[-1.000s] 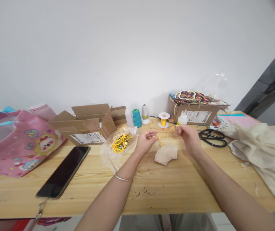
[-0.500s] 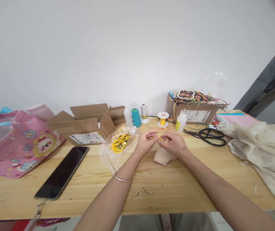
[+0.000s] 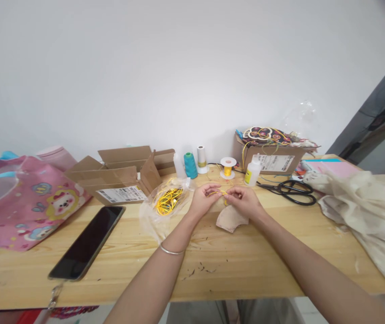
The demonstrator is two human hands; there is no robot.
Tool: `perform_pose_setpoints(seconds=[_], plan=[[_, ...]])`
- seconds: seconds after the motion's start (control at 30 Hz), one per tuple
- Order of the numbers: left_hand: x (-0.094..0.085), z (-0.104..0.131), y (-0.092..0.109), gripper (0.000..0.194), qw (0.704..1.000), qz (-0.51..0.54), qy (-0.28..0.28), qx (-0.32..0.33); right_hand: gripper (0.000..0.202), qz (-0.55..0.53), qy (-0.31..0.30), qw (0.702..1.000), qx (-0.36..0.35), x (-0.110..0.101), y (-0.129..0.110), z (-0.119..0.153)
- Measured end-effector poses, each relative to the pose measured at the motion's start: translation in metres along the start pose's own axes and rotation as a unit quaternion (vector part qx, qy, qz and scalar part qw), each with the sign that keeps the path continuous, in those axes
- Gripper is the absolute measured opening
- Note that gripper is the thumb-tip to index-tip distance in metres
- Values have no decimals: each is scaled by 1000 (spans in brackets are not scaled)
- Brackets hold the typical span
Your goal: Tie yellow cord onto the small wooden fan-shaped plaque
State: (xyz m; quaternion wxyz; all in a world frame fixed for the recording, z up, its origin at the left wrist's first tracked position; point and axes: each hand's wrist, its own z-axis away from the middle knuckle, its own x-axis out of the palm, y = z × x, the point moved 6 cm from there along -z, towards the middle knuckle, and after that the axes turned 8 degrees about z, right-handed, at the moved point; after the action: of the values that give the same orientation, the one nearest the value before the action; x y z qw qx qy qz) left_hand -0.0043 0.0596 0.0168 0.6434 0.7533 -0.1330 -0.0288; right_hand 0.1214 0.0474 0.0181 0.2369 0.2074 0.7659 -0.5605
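Above the wooden table, my left hand (image 3: 206, 199) pinches a thin yellow cord (image 3: 217, 193) between thumb and finger. My right hand (image 3: 244, 201) is closed on the same cord just to the right, the fingertips of both hands nearly touching. A small beige fabric piece (image 3: 231, 219) with a stitched-looking edge lies under the right hand, partly covered by it. To the left of my left hand, a bundle of yellow cord (image 3: 168, 201) rests in a clear plastic bag (image 3: 150, 220). A spool of yellow thread (image 3: 228, 168) stands behind the hands.
Behind stand a teal thread cone (image 3: 190, 165), a white spool (image 3: 201, 159) and a bottle (image 3: 252, 173). Black scissors (image 3: 295, 192) and cream cloth (image 3: 364, 211) lie right. Left are a phone (image 3: 87, 243), an open box (image 3: 111, 180) and a pink bag (image 3: 27, 202).
My right fingertips have shifted slightly, and the small yellow loop between the hands looks flatter. The beige piece has moved very slightly to the right.
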Motion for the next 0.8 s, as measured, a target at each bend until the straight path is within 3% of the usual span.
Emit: perform_pose_setpoints(seconds=[0.2, 0.67, 0.8], plan=[[1, 2, -3, 23, 999, -10, -22, -24, 23, -92, -47, 995, 16, 4, -2, 0], [-3, 2, -11, 24, 997, -50, 18, -55, 23, -124, -37, 990, 54, 2, 0, 0], [-4, 3, -9, 23, 997, -47, 27, -60, 26, -130, -4, 989, 66, 0, 5, 0]])
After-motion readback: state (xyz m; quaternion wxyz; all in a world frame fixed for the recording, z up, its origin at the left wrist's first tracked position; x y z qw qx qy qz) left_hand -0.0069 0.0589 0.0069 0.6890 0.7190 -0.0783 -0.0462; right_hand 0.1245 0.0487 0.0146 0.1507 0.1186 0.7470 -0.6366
